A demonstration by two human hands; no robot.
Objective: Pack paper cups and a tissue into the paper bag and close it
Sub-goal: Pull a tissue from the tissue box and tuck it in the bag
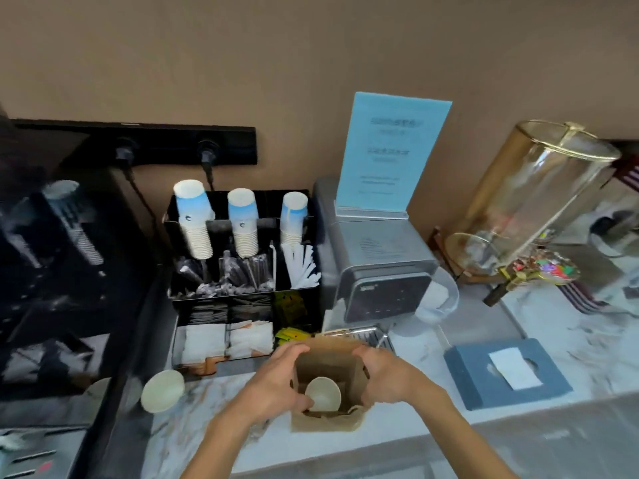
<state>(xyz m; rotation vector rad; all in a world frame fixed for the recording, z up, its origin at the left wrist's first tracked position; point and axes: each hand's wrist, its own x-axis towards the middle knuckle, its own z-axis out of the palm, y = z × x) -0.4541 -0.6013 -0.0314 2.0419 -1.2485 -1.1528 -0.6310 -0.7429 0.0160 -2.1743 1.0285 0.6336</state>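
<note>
left hand (276,378) grips paper bag (326,366) | right hand (383,375) too | paper cup (323,394) inside

Left hand (276,382), right hand (387,378): bare; forearms bare, no sleeves in view.

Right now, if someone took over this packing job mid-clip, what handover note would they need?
Left hand: grip on the paper bag at its left rim.
Right hand: grip on the bag's right rim, holding it open.
Done: one paper cup sits inside the bag.
Left: a second cup is on the counter left of the bag; tissue is in the blue box to the right. Pack both, then close.
</note>
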